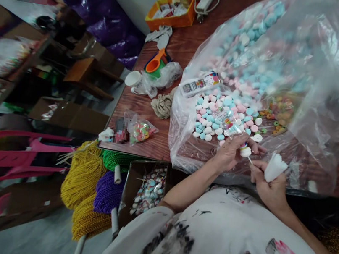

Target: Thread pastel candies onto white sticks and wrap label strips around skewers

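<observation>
My left hand (231, 151) is closed on a small white candy piece (245, 151), with a bit of coloured wrapping by its fingertips. A thin white stick (250, 160) runs from this piece to my right hand (267, 185), whose fingers pinch it. White paper-like pieces (276, 167) stick out of my right hand as well. Just beyond the hands, pink, blue and white candies (210, 118) lie in a large clear plastic bag (182, 146). A printed clear wrapper (231, 125) rests on them near my left fingers.
Coloured rings (279, 127) lie in the bag's right part. On the table (157, 140) are a white cup (133, 79), a cloth (163, 104) and an orange tray (169, 23). Below the edge, a box (128, 191) holds wrapped candies beside yellow cord bundles (81, 177).
</observation>
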Tool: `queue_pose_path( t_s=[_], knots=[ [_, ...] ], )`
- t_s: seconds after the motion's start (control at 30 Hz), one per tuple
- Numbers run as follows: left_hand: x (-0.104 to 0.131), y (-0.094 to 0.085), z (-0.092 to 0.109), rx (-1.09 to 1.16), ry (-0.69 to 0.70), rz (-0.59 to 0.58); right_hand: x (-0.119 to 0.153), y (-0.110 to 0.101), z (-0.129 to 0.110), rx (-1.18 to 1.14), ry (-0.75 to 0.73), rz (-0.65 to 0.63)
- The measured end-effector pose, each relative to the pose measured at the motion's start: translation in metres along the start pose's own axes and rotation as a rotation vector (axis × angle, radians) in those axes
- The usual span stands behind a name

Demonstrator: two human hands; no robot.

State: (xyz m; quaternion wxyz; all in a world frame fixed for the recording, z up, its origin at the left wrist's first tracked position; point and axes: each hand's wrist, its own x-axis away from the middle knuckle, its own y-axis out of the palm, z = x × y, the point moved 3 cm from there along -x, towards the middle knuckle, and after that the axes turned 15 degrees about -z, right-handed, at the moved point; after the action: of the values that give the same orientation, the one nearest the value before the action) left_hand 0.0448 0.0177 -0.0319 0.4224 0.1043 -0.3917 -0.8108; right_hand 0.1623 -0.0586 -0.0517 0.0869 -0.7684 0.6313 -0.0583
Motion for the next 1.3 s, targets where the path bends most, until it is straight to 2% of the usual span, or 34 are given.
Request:
queue_pose_path(
  t_s=[0.17, 0.33, 0.4, 0.47, 0.57, 0.67, 0.87, 1.03, 1.17, 1.23, 1.3],
  knots=[
    [0.0, -0.002, -0.001, 0.125, 0.041, 0.019, -0.003, 0.007, 0.001, -0.091, -0.036, -0.04],
    [0.0, -0.017, 0.02, 0.262, 0.146, 0.197, -0.002, 0.004, 0.005, -0.024, -0.061, -0.034],
    [-0.003, -0.019, 0.028, 0.255, 0.167, 0.213, 0.0, 0.002, 0.007, 0.078, -0.102, -0.042],
    [-0.006, -0.018, 0.033, 0.246, 0.158, 0.204, 0.002, -0.002, 0.006, 0.248, -0.205, -0.04],
    [-0.01, -0.016, 0.031, 0.286, 0.119, 0.208, 0.005, -0.007, 0.005, 0.556, -0.365, -0.029],
    [-0.011, -0.018, 0.027, 0.35, 0.081, 0.269, 0.006, -0.011, 0.007, 0.778, -0.386, -0.042],
    [-0.011, -0.024, 0.029, 0.354, 0.154, 0.359, 0.01, -0.012, 0.008, 0.916, -0.433, -0.029],
    [-0.009, -0.023, 0.024, 0.333, 0.177, 0.308, 0.01, -0.015, 0.004, 0.986, -0.43, -0.008],
    [-0.005, -0.022, 0.018, 0.196, 0.156, 0.229, 0.008, -0.019, 0.004, 0.895, -0.365, -0.032],
    [-0.003, -0.023, 0.018, 0.143, 0.142, 0.172, 0.007, -0.022, 0.005, 0.687, -0.301, -0.069],
    [-0.001, -0.024, 0.02, 0.137, 0.122, 0.123, 0.005, -0.025, 0.007, 0.389, -0.178, -0.087]
  ],
)
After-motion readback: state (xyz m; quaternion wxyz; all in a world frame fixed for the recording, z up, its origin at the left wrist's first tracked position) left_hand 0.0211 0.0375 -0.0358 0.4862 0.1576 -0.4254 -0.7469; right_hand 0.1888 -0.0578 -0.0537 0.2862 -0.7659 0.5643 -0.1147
